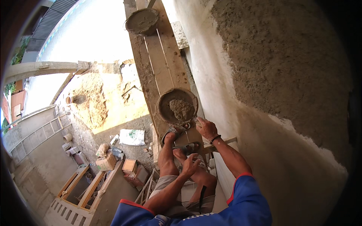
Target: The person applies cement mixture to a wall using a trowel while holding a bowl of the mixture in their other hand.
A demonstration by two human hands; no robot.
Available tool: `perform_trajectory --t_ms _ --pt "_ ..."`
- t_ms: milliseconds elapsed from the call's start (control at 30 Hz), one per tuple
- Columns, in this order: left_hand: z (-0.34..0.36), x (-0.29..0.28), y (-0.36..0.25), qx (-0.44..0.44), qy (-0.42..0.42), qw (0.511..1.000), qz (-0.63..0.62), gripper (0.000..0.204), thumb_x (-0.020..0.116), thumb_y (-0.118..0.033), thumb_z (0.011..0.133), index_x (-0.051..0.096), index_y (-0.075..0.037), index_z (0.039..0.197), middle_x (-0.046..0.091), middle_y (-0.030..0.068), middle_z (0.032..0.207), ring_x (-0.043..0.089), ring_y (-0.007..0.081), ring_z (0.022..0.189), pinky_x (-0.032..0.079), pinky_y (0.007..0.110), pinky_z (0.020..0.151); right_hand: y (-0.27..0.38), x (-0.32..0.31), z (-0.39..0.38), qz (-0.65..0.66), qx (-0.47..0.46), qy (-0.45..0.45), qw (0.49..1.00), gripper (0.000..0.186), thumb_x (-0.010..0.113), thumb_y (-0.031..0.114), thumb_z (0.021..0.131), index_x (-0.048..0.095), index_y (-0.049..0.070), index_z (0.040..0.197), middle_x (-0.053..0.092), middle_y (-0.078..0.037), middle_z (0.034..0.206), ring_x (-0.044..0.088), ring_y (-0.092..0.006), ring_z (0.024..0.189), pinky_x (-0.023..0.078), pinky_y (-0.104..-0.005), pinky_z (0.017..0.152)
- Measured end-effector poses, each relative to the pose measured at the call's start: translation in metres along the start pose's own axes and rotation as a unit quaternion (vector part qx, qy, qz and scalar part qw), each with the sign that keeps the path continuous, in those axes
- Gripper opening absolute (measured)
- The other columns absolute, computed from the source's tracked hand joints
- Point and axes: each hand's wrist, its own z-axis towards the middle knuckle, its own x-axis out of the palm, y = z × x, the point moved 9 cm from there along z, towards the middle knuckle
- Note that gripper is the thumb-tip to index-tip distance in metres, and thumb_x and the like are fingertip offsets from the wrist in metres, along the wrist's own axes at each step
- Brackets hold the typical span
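My right hand (206,129) is at the near right rim of a round basin (163,113), its fingers closed around something greyish that I cannot make out. A lump of wet mortar (181,109) lies in that basin. My left hand (191,164) hangs over my legs, its fingers loosely bent and apart, with nothing visible in it. Both my feet, in sandals (174,132), rest on the plank scaffold (162,64) just short of the basin. To the right rises a wall, partly coated in rough, darker mortar (279,64).
A second mortar-filled basin (142,20) stands at the plank's far end. The plank sits high above the ground, with open drops at its left edge. Below are a sand heap (90,98), a white sack (132,137), stacked boxes (135,175), a ladder (37,139) and timber frames (90,190).
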Motion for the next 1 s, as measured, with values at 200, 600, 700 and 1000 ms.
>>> perform_trajectory --t_ms 200,600,700,1000 --pt "-0.034 -0.031 -0.070 0.078 -0.015 0.996 -0.048 0.034 0.060 -0.013 0.086 0.057 0.000 0.118 0.067 0.0158 0.099 0.065 0.0240 0.092 0.051 0.033 0.079 0.075 -0.229 -0.123 0.055 0.009 0.001 0.998 0.046 0.064 0.028 0.081 0.054 0.007 0.121 0.065 -0.023 0.092 0.063 -0.0407 0.086 0.051 -0.0477 0.076" --pt "0.014 -0.133 -0.173 0.214 -0.036 0.922 0.320 0.031 0.064 -0.015 0.077 0.059 0.002 0.102 0.063 0.0156 0.080 0.062 0.0212 0.070 0.051 0.036 0.057 0.361 -0.746 -0.421 -0.129 -0.074 -0.165 0.975 0.035 0.069 0.016 0.078 0.048 0.000 0.101 0.061 -0.019 0.079 0.064 -0.0341 0.074 0.049 -0.0406 0.065" --pt "-0.012 -0.164 -0.183 0.057 -0.020 0.975 0.214 0.034 0.065 -0.016 0.079 0.057 0.002 0.106 0.062 0.0153 0.084 0.062 0.0203 0.069 0.052 0.034 0.049 0.425 -0.801 -0.466 -0.165 -0.158 -0.205 0.952 0.033 0.070 0.020 0.079 0.055 0.000 0.101 0.063 -0.015 0.076 0.065 -0.0262 0.070 0.049 -0.0364 0.062" --pt "-0.049 -0.147 -0.185 -0.009 0.105 0.994 -0.018 0.037 0.065 -0.021 0.085 0.057 0.008 0.106 0.060 0.0154 0.081 0.061 0.0245 0.061 0.056 0.037 0.047 0.381 -0.904 -0.535 0.097 -0.039 -0.294 0.950 0.053 0.065 0.034 0.090 0.053 0.000 0.129 0.063 -0.006 0.075 0.059 -0.0116 0.059 0.048 -0.0274 0.049"
